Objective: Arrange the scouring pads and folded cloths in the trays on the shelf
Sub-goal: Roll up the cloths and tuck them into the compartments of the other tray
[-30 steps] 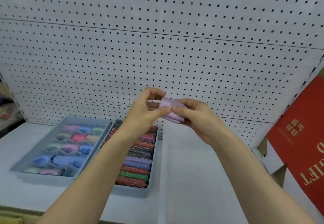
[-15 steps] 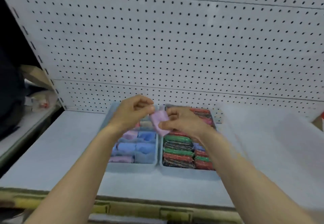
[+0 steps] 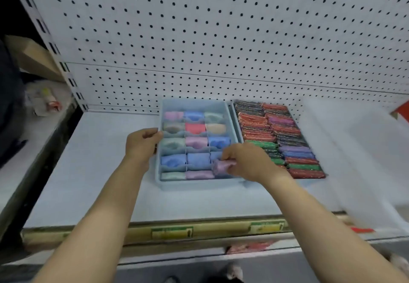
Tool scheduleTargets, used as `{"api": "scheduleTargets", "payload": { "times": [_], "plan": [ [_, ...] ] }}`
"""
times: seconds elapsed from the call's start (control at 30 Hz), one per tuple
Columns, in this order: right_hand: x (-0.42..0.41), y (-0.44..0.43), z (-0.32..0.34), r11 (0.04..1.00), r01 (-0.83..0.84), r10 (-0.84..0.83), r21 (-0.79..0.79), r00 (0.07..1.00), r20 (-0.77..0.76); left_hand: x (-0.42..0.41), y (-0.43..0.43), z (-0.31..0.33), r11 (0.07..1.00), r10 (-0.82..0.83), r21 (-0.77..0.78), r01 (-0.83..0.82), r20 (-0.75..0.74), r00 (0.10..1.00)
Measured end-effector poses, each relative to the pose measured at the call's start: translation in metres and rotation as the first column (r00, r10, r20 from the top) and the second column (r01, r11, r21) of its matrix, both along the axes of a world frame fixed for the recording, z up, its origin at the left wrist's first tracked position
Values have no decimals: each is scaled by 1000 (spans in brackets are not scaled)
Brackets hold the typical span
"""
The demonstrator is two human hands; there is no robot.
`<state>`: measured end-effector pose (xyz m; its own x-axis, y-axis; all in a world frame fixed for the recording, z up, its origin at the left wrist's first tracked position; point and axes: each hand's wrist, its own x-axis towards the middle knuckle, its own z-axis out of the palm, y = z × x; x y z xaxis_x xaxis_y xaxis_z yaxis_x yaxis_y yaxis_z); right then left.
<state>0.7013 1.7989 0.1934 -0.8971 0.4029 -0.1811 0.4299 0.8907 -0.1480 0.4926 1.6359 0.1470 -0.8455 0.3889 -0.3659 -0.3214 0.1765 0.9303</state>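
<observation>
- White pegboard (image 3: 221, 39) backs a pale shelf (image 3: 99, 183), where two trays sit side by side against the back wall
- The divided tray (image 3: 194, 186) on the left holds folded cloths (image 3: 195, 127) in pastel colours, one per compartment; the second tray (image 3: 236, 116), touching it on the right, is packed with rows of glittery scouring pads (image 3: 283, 132)
- The right hand (image 3: 250, 163) pinches a purple cloth (image 3: 221, 166) between its fingertips, low over the near right corner of the divided tray, just above the front-row cell
- The left hand (image 3: 141, 144) sits against the tray's left wall with curled fingers; blur makes it impossible to tell whether it grips the rim or only rests there
- Judged step: seating the purple cloth in the last front cell, which would about fill this tray
- The fold could spring open on release, since soft cloth rarely keeps its shape unless tucked below the dividers
- A push that lands across a divider would leave the cloth straddling two cells and could rumple the blue one behind it
- Downward pressure near the corner may slide or tip the light tray toward the shelf edge if the left hand is not really bracing it
- The wrist hovers close to the pads, so a careless withdrawal could drag the nearest green ones out of line
</observation>
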Motion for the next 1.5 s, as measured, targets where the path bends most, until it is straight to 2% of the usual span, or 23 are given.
{"api": "scheduleTargets", "payload": {
  "times": [0.27, 0.43, 0.63, 0.8, 0.93, 1.13, 1.33, 1.5],
  "plan": [
    [-15, -9, 7, 985, -68, 40, 156, 983, 178, -3, -3, -1, 996, -41, 75, 37, 58, 997],
    [-4, -5, 12, 994, -108, 106, 2, 974, 200, -6, -4, -3, 998, -35, 58, 33, 46, 998],
    [-11, -9, -2, 955, -216, 180, 204, 967, 183, -6, -2, -4, 999, -7, 32, 6, 29, 1000],
    [-12, 3, 1, 980, -196, 181, 46, 956, 231, -4, -1, -1, 999, 12, 34, -13, 33, 999],
    [-16, 2, -6, 965, -249, 221, 83, 942, 254, -1, -1, -1, 1000, 17, 23, -18, 30, 999],
    [-17, 9, -10, 963, -266, 267, -42, 923, 278, 0, 0, 1, 998, 44, -42, -43, 24, 999],
    [-23, 9, -11, 968, -248, 250, -48, 916, 313, 2, -1, 6, 997, 39, -72, -37, 26, 999],
    [-27, 8, 21, 942, -190, 295, -279, 863, 410, -3, -2, 10, 994, -9, -107, 11, 23, 1000]
  ]
}}
